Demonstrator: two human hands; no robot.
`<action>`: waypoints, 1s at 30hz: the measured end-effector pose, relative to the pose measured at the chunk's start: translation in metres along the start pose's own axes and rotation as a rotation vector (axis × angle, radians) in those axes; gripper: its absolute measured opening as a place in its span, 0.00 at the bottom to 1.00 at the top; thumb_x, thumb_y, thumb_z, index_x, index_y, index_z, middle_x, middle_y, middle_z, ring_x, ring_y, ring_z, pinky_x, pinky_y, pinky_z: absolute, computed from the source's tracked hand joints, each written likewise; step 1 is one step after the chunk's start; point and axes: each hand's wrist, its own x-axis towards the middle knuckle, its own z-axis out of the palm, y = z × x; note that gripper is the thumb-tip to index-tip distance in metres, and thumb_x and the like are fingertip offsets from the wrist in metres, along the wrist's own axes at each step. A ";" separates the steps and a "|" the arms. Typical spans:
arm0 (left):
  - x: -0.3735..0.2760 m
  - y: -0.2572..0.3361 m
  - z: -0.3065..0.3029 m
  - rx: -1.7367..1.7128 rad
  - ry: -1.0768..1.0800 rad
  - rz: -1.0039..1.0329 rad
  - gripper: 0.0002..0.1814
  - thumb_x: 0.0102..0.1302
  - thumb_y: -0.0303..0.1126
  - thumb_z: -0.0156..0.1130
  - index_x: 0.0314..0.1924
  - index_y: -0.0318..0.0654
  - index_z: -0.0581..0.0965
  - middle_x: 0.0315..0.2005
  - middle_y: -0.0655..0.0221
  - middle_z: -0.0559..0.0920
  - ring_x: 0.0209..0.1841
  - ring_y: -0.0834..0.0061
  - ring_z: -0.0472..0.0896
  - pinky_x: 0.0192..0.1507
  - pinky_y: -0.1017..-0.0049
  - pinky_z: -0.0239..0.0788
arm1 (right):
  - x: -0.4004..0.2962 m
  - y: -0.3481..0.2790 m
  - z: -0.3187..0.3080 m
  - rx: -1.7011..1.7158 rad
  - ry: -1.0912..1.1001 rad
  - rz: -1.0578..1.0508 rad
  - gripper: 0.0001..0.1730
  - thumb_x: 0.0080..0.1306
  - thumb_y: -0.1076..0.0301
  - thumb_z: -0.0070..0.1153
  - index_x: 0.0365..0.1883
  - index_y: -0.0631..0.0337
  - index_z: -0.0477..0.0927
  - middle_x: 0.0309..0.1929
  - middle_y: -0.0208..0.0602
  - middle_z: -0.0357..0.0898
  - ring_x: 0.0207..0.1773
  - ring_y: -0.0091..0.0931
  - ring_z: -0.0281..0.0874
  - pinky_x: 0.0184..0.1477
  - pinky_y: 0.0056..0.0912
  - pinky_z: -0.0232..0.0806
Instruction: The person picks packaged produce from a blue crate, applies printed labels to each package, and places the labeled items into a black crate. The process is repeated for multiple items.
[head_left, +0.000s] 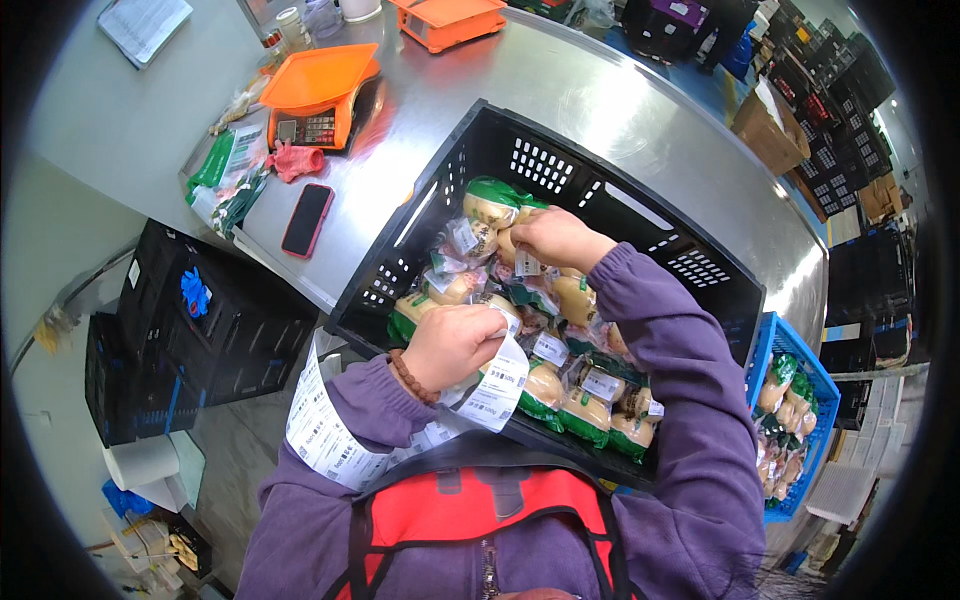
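My left hand (455, 346) grips a strip of printed white labels (491, 386). The strip hangs over the near rim of a black plastic crate (540, 161) and loops around my left forearm. Inside the crate lie several clear bags of pale, rounded food (581, 405), some with green ends and many bearing white labels. At the crate's far side, my right hand (559, 238) reaches down onto the bags. Just below its fingertips is a white label (527, 262) on a bag. Whether those fingers pinch the label or only touch it is hidden.
The crate rests on a steel table (442, 82). Left of it are a phone (307, 220), a red cloth-like item (296, 160) and an orange scale (319, 94); another scale (448, 21) stands behind. A blue crate (799, 397) of bagged food is at right, stacked black crates (217, 337) at left.
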 end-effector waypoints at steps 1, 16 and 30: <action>-0.001 0.000 0.000 -0.001 0.003 -0.005 0.05 0.57 0.29 0.64 0.31 0.41 0.76 0.26 0.64 0.79 0.31 0.60 0.80 0.31 0.64 0.71 | 0.006 0.002 0.007 -0.047 0.030 -0.021 0.07 0.59 0.69 0.54 0.35 0.53 0.81 0.32 0.35 0.82 0.41 0.36 0.80 0.43 0.40 0.69; -0.006 -0.005 0.006 0.015 0.002 -0.039 0.08 0.54 0.28 0.68 0.35 0.40 0.79 0.26 0.63 0.81 0.30 0.59 0.81 0.32 0.67 0.72 | -0.018 -0.032 0.068 0.068 0.411 0.204 0.26 0.62 0.61 0.60 0.59 0.58 0.75 0.58 0.42 0.74 0.59 0.41 0.73 0.61 0.43 0.65; -0.003 0.003 -0.002 -0.150 0.188 -0.325 0.12 0.55 0.30 0.70 0.40 0.36 0.83 0.35 0.59 0.84 0.37 0.61 0.85 0.37 0.70 0.74 | -0.092 -0.159 -0.022 1.891 0.413 0.365 0.26 0.67 0.73 0.62 0.62 0.59 0.68 0.41 0.29 0.80 0.45 0.18 0.78 0.48 0.24 0.72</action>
